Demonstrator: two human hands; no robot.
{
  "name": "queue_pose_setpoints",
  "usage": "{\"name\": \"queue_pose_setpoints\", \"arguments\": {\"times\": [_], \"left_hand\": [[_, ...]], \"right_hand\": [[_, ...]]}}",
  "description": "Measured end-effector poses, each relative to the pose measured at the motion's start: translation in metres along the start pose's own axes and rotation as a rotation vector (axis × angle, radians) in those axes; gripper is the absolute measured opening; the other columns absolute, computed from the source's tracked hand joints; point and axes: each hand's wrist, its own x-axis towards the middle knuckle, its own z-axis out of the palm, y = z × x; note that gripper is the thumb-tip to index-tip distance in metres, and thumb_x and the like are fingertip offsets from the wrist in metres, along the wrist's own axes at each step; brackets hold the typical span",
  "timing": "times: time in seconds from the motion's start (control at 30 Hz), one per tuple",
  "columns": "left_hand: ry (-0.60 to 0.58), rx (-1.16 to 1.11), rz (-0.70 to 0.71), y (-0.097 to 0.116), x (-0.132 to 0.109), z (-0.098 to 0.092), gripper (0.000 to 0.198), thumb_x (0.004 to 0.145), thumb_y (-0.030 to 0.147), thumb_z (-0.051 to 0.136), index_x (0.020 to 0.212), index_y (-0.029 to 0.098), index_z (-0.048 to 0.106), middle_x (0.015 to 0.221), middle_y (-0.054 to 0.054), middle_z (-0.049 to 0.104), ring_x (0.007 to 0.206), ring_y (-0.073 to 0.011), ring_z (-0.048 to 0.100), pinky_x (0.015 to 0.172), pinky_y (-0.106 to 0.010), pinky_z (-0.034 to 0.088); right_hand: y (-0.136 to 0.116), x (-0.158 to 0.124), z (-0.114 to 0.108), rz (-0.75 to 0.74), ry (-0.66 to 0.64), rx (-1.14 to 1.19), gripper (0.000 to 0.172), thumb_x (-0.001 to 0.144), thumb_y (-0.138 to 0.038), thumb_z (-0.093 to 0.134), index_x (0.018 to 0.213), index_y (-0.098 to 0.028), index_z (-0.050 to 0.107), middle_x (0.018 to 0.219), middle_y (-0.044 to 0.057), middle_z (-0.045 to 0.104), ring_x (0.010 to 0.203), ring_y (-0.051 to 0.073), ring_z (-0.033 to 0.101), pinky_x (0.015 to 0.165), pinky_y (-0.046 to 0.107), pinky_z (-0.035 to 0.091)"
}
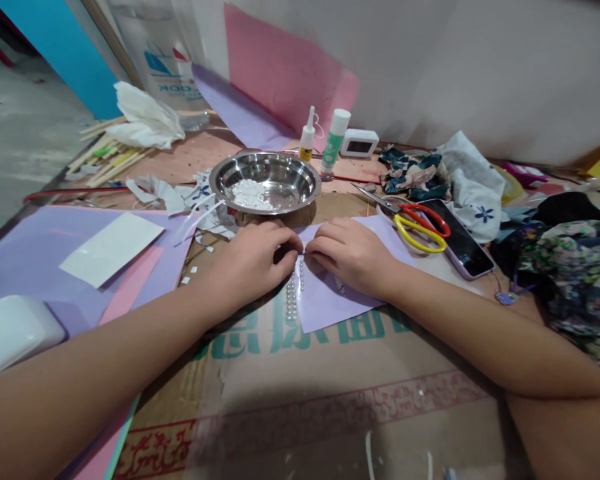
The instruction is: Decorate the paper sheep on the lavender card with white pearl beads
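Head view: your desk [195, 147] carries a broad cardboard sheet [220, 407], printed in green and red. At the left you have a stack of coloured paper [25, 247], mostly lavender on top. Bunched floral cloth [580, 273] fills the right edge. Between your forearms the lavender sheet [325, 307] lies on the cardboard.

Your left hand [253, 257] has thumb and fingertips drawn in close at that sheet's left edge; your right hand [355, 253] faces it with curled fingers, the two nearly meeting. I cannot tell whether either grip is fully pressed together, or what it pinches, since your fingers cover the spot.

Just beyond your left hand stands a steel bowl [300, 177]. Right of your right hand lie red-and-yellow scissors [398, 214], their handles overlapping a phone [473, 257] in this view. A glue stick [336, 141] stands on the far side, with a slimmer pointed bottle [307, 141] to its left. Small white pieces [253, 195] are heaped inside the bowl. The bead strands [291, 300] run toward you from your left fingertips, beside and along the sheet's left edge.
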Motion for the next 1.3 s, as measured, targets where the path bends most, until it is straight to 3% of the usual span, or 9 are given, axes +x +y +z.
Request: {"name": "queue_pose_setpoints", "arguments": {"times": [0.27,0.57,0.87,1.0,1.17,1.3], "left_hand": [[-0.007,0.026,0.005,0.001,0.001,0.0,0.026,0.09,0.025,0.051,0.097,0.018,0.075,0.092,-0.008,0.071,0.086,-0.0252,0.063,0.086,-0.041,0.048],[0.002,0.024,0.018,0.0,0.0,0.0,0.026,0.089,0.025,0.05,0.096,0.018,0.074,0.091,-0.007,0.071,0.085,-0.0239,0.063,0.084,-0.04,0.048],[0.007,0.014,0.019,-0.002,0.0,0.001,0.025,0.089,0.025,0.051,0.097,0.018,0.074,0.091,-0.006,0.071,0.086,-0.0232,0.062,0.084,-0.039,0.047],[0.042,-0.019,0.082,-0.003,-0.004,0.0,0.023,0.087,0.02,0.052,0.095,0.019,0.074,0.096,-0.006,0.069,0.09,-0.0227,0.062,0.083,-0.038,0.046],[0.074,0.033,0.176,-0.006,-0.007,0.001,0.022,0.087,0.021,0.055,0.093,0.021,0.077,0.094,-0.006,0.066,0.089,-0.023,0.06,0.082,-0.039,0.045],[0.065,0.061,0.168,-0.007,-0.007,0.003,0.024,0.087,0.021,0.056,0.095,0.023,0.078,0.092,-0.005,0.067,0.087,-0.0231,0.06,0.081,-0.04,0.044]], "right_hand": [[-0.003,0.0,0.0,-0.076,0.025,-0.064,0.029,0.101,-0.014,0.047,0.078,-0.016,0.066,0.072,0.004,0.056,0.07,0.018,0.04,0.065,0.032,0.029],[0.002,-0.002,0.001,-0.085,0.031,-0.02,0.029,0.099,-0.013,0.048,0.079,-0.015,0.068,0.075,0.004,0.059,0.069,0.017,0.039,0.064,0.031,0.029],[0.002,-0.002,0.003,0.048,0.029,0.08,0.026,0.098,-0.014,0.048,0.084,-0.016,0.069,0.078,0.006,0.064,0.073,0.018,0.046,0.067,0.03,0.034],[0.0,-0.001,-0.002,0.042,0.095,0.102,0.025,0.097,-0.015,0.047,0.088,-0.014,0.07,0.079,0.008,0.064,0.073,0.019,0.047,0.066,0.031,0.036],[-0.003,-0.001,-0.008,0.038,0.051,0.129,0.02,0.091,-0.015,0.051,0.087,-0.015,0.07,0.077,0.006,0.06,0.07,0.018,0.044,0.065,0.032,0.034],[-0.004,-0.002,-0.008,0.031,0.028,0.101,0.021,0.091,-0.016,0.051,0.084,-0.016,0.071,0.073,0.006,0.06,0.07,0.018,0.042,0.065,0.032,0.032]]}}
